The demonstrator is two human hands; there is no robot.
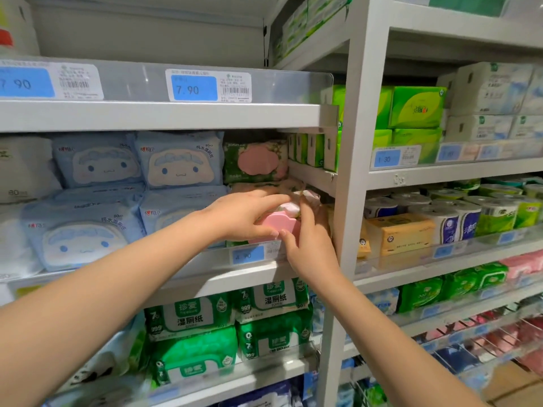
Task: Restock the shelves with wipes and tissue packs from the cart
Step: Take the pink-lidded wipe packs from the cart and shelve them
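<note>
Your left hand (246, 215) and right hand (312, 249) both clamped their fingers on the pink-lidded wipes pack (280, 224) at the right end of the shelf (205, 279), below a "7.90" tag (194, 89), beside blue cartoon-faced packs (179, 163).

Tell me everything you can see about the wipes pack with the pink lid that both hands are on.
The soft wipes pack with the pink cloud-shaped lid has a green, pink and white floral wrapper, crumpled at its right end. It sits lid outward at the right end of the grey metal shelf, behind the clear price rail, below a matching pack. The left hand grips its top and lid; the right hand holds its right end, thumb on the lid.
</note>
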